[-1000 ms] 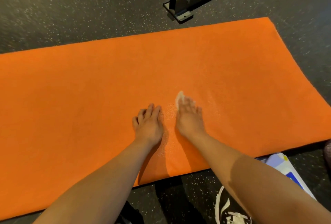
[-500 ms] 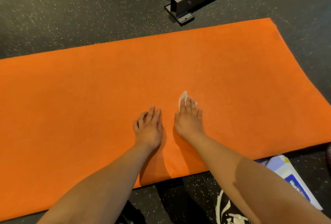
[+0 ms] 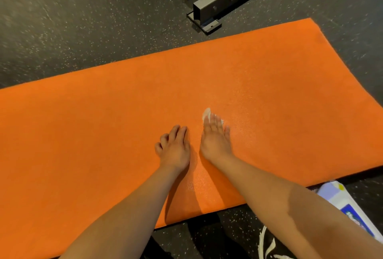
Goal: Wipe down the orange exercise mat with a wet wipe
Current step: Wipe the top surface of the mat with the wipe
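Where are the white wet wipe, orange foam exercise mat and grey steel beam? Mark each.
White wet wipe (image 3: 206, 113): head view, exposed far tip.
Orange foam exercise mat (image 3: 83, 134): head view, bare left surface.
Grey steel beam (image 3: 223, 2): head view, bolted side face.

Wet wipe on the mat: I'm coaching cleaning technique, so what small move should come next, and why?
Probably slide the right hand, pressing the wet wipe flat, toward the far edge of the orange mat: a damp sheen shows only around the hands, while the far strip looks matte. The left hand rests beside it.
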A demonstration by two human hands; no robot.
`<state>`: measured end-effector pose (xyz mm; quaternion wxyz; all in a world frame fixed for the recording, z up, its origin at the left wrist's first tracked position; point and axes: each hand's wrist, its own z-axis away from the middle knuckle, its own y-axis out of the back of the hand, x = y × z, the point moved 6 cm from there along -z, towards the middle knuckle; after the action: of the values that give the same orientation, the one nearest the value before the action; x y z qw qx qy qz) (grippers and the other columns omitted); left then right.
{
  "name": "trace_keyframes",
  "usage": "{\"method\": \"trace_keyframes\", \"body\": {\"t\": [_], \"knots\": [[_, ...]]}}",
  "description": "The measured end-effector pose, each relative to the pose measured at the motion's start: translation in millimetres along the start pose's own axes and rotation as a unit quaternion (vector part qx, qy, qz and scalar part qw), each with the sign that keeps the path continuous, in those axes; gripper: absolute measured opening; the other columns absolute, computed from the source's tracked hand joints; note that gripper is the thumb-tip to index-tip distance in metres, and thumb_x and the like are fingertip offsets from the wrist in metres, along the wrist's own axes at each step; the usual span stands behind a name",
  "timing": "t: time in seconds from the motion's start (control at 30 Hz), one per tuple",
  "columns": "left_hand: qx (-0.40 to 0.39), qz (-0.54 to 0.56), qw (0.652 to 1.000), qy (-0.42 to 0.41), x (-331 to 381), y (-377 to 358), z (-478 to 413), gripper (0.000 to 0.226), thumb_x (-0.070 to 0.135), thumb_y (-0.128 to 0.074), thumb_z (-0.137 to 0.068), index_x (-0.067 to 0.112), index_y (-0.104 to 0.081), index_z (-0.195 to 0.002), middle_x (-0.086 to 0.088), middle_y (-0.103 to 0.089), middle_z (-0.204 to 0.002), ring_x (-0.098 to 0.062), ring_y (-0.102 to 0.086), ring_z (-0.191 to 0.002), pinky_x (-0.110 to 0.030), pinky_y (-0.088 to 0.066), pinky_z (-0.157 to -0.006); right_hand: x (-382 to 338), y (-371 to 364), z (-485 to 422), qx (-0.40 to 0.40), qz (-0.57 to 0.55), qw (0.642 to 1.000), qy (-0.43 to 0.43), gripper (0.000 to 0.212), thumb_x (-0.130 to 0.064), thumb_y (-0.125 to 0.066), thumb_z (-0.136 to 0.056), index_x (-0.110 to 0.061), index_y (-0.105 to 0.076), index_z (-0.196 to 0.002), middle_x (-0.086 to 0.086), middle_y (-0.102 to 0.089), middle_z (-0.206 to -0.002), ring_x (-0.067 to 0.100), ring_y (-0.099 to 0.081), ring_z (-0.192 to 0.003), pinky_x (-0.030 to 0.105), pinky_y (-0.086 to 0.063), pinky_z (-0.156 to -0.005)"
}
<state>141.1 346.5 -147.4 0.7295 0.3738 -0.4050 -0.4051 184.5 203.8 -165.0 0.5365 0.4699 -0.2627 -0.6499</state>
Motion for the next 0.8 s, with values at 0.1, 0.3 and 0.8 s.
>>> {"method": "trace_keyframes", "body": {"t": [0.1, 0.3, 0.8], "knots": [[0.022, -0.005, 1.000, -0.007, 7.8, 6.7, -17.9, 0.049, 0.038, -0.030, -0.106, 0.042, -0.025, -0.155, 0.013, -0.011, -0.166, -0.022, -0.015, -0.145, -0.045, -0.014, -0.111, -34.8, -12.5, 9.1, -0.025, 0.022, 0.989, 0.144, 0.064, -0.025, -0.027, -0.106, -0.024, 0.004, -0.162, -0.003, 0.008, -0.170, 0.015, 0.014, -0.155, 0.046, 0.015, -0.123], [-0.024, -0.021, 0.999, -0.003, 7.2, -12.4, -28.2, 0.053, 0.047, -0.024, -0.106, 0.043, -0.013, -0.158, 0.014, 0.003, -0.168, -0.020, -0.001, -0.151, -0.047, -0.006, -0.118, 34.0, 20.1, -19.7, 0.021, 0.024, 0.999, -0.009, 0.058, -0.034, -0.015, -0.109, -0.022, 0.006, -0.162, 0.000, 0.014, -0.169, 0.020, 0.018, -0.154, 0.052, 0.012, -0.123], [-0.028, -0.020, 0.999, -0.005, 7.9, -13.6, -25.6, 0.053, 0.046, -0.021, -0.107, 0.042, -0.009, -0.158, 0.013, 0.008, -0.168, -0.020, 0.004, -0.153, -0.048, -0.003, -0.120, 44.9, 22.4, -12.9, 0.018, 0.034, 0.998, -0.051, 0.058, -0.033, -0.013, -0.109, -0.022, 0.009, -0.161, -0.001, 0.020, -0.167, 0.020, 0.021, -0.153, 0.053, 0.011, -0.123]]}}
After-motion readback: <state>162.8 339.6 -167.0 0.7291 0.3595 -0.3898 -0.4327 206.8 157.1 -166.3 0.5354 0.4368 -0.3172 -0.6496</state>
